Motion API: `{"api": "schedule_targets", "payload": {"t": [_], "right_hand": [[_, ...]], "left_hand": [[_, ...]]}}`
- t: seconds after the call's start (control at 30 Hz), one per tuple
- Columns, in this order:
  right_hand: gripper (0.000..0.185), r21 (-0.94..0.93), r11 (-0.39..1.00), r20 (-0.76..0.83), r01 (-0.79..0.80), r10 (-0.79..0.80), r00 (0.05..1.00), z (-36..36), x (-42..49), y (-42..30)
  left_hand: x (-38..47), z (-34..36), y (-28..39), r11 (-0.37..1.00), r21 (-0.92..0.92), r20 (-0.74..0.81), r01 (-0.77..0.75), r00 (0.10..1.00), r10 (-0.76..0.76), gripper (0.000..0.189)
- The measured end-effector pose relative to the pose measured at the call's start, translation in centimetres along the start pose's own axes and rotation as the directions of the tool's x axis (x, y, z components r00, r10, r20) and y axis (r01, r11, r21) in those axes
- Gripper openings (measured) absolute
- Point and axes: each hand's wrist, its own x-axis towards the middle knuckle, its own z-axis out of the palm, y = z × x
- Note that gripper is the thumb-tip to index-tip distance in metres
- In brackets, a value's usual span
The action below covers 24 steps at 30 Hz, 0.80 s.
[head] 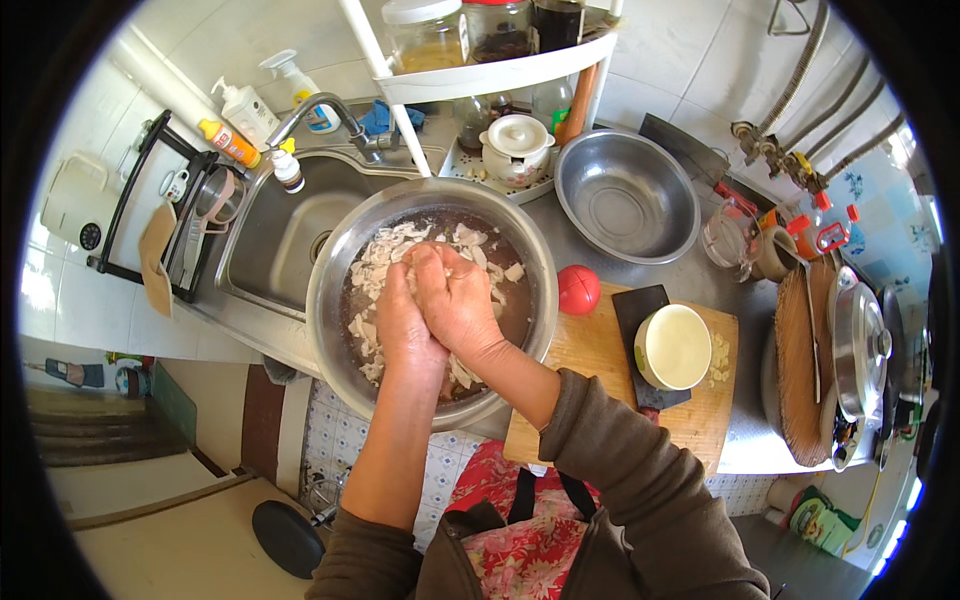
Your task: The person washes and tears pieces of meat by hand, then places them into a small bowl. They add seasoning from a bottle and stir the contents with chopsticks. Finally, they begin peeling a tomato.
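Note:
A wide stainless steel basin (328,277) holds murky, brownish water with pale, torn food pieces (367,262) floating in it; their exact kind is hard to tell. Over the middle of the basin, my left hand (407,319) and my right hand (459,300) are pressed together, palms facing. A clump of the pale pieces is squeezed between them, mostly hidden by the fingers. More pieces float around both hands, thickest on the left side.
Left of the basin is a steel sink (277,247) with a faucet (322,101). At right are an empty metal bowl (626,195), a red ball-shaped object (578,289), and a cutting board (585,337) bearing a cleaver (634,307), a cream bowl (673,346) and sliced garlic (719,360). A white shelf rack (502,75) stands behind.

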Motion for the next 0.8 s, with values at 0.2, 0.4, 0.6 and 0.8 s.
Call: {"api": "schedule_targets", "payload": {"t": [0.2, 0.4, 0.6, 0.8], "right_hand": [[0.032, -0.005, 0.996, -0.047, 0.089, -0.09, 0.995, 0.1, 0.8, -1.2], [0.028, 0.011, 0.986, -0.068, 0.166, -0.165, 0.984, 0.6, 1.2, -3.3], [0.031, -0.106, 0.994, 0.051, 0.04, -0.035, 0.998, 0.9, 0.5, 1.1], [0.026, 0.344, 0.891, 0.035, -0.296, 0.303, 0.952, -1.7, -2.4, 4.1]], "left_hand": [[0.5, 0.6, 1.0, 0.999, -0.04, 0.11, -0.028, 0.993, 0.033, 0.026], [0.6, 0.9, 2.7, 0.992, -0.022, 0.118, -0.126, 0.985, 0.128, 0.023], [2.2, -2.2, -0.1, 1.0, 0.028, 0.133, -0.013, 0.991, 0.009, 0.034], [-1.0, -0.5, -2.4, 0.97, 0.202, 0.078, 0.135, 0.985, -0.154, 0.04]]}}
